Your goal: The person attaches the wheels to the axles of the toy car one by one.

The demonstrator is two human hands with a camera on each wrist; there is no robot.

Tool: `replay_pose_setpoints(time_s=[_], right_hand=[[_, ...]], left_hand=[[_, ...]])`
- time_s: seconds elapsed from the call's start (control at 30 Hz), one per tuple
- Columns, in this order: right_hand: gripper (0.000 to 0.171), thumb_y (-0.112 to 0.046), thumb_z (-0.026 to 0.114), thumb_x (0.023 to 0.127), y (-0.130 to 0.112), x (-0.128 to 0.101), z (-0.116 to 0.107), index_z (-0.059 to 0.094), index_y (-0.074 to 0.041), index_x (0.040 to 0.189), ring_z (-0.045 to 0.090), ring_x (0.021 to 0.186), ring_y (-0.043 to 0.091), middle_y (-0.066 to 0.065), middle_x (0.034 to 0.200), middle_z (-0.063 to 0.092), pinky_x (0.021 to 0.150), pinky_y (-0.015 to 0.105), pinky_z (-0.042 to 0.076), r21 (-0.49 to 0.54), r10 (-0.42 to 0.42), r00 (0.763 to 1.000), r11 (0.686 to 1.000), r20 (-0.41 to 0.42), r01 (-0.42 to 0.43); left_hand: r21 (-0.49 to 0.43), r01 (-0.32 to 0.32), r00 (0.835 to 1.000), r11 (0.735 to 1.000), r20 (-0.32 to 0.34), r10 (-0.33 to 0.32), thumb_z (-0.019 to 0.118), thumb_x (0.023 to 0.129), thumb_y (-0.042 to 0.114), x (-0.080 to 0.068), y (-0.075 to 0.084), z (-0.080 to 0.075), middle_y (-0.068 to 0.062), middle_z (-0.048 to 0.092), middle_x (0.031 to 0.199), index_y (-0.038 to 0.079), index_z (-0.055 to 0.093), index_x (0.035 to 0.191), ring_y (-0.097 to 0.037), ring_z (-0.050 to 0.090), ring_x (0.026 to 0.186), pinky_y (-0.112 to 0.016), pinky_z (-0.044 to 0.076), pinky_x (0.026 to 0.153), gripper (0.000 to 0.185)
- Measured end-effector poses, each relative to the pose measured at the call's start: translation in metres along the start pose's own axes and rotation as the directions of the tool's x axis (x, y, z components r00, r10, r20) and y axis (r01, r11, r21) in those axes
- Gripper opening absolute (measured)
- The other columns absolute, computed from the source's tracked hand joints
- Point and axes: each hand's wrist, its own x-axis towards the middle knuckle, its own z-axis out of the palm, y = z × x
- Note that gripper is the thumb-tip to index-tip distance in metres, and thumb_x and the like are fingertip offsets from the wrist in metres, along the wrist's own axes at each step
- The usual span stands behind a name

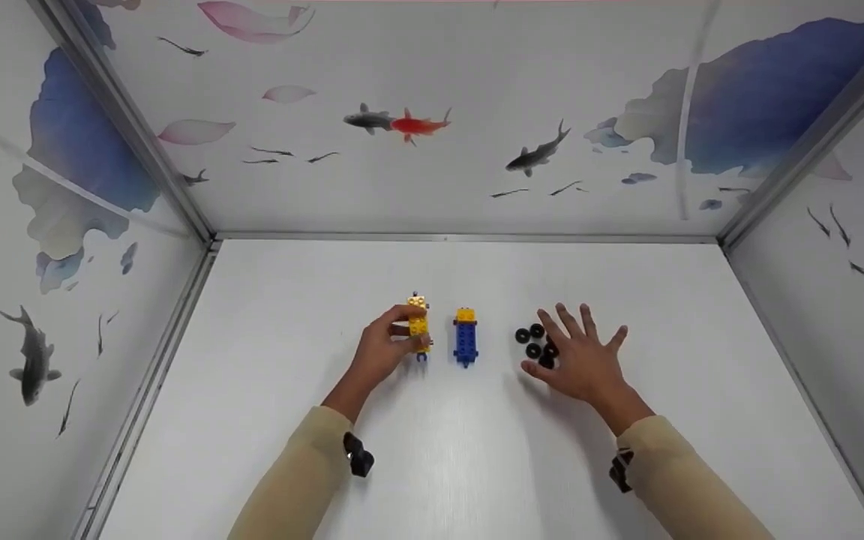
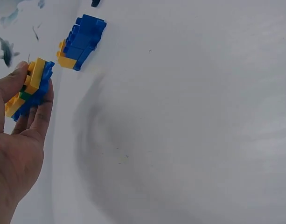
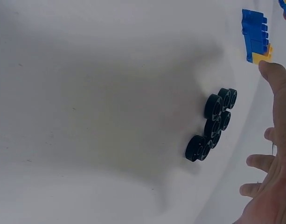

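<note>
My left hand (image 1: pixel 383 349) grips a toy-brick car body (image 1: pixel 418 326) between thumb and fingers. In the left wrist view this car body (image 2: pixel 33 88) has yellow bricks and a green one on a blue base. Beside it, to the right, a second car body (image 1: pixel 466 341) lies on the table, mostly blue with a yellow brick at its far end. My right hand (image 1: pixel 586 360) is spread, fingers straight, above several black toy wheels (image 1: pixel 533 349), partly hiding them in the head view. The right wrist view shows those wheels (image 3: pixel 213 114) clustered below the palm.
The white table (image 1: pixel 432 465) is bounded by a back wall (image 1: pixel 447 187) and side walls printed with fish and petals. A metal strip (image 1: pixel 447 238) runs along the table's far edge.
</note>
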Motion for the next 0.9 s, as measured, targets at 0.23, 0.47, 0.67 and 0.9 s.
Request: replay_pose_setpoints(time_s=[0.23,0.47,0.67,0.9], right_hand=[[0.083,-0.060,0.068,0.089,0.006,0.001,0.001,0.039,-0.023,0.157,0.025,0.154,0.040,0.010,0.166,0.033,0.107,0.088,0.013,0.014,-0.041,0.999,0.999,-0.021,0.041],[0.054,-0.040,0.075,0.091,0.004,0.006,0.006,0.062,-0.016,0.138,0.047,0.138,0.034,0.007,0.144,0.058,0.109,0.082,0.025,0.097,-0.128,0.986,0.986,-0.112,0.139],[0.028,-0.026,0.078,0.090,-0.003,0.009,0.015,0.074,-0.016,0.116,0.055,0.126,0.030,0.005,0.125,0.069,0.108,0.077,0.033,0.094,-0.203,0.961,0.970,-0.190,0.224],[0.016,-0.015,0.079,0.088,-0.007,0.006,0.025,0.079,-0.015,0.104,0.058,0.120,0.028,0.003,0.117,0.073,0.109,0.077,0.033,0.097,-0.182,0.963,0.974,-0.197,0.204]], left_hand=[[-0.062,0.058,0.998,0.996,0.027,-0.056,0.083,0.086,0.019,0.002,0.003,-0.001,-0.003,0.060,0.133,0.055,0.040,0.145,-0.022,0.067,0.112,-0.036,0.063,0.086,0.081],[-0.126,0.062,0.995,0.990,0.086,-0.052,0.083,0.086,0.022,0.000,0.004,-0.002,-0.008,0.058,0.133,0.043,0.034,0.156,-0.023,0.067,0.116,-0.036,0.062,0.088,0.088],[-0.101,0.087,0.994,0.991,0.077,-0.079,0.084,0.084,0.026,-0.002,0.003,-0.001,-0.008,0.062,0.125,0.045,0.040,0.152,-0.023,0.069,0.111,-0.036,0.062,0.088,0.083],[-0.166,0.142,0.986,0.976,0.112,-0.124,0.084,0.084,0.023,-0.009,0.003,0.006,-0.010,0.061,0.127,0.048,0.040,0.151,-0.023,0.071,0.106,-0.035,0.062,0.089,0.083]])
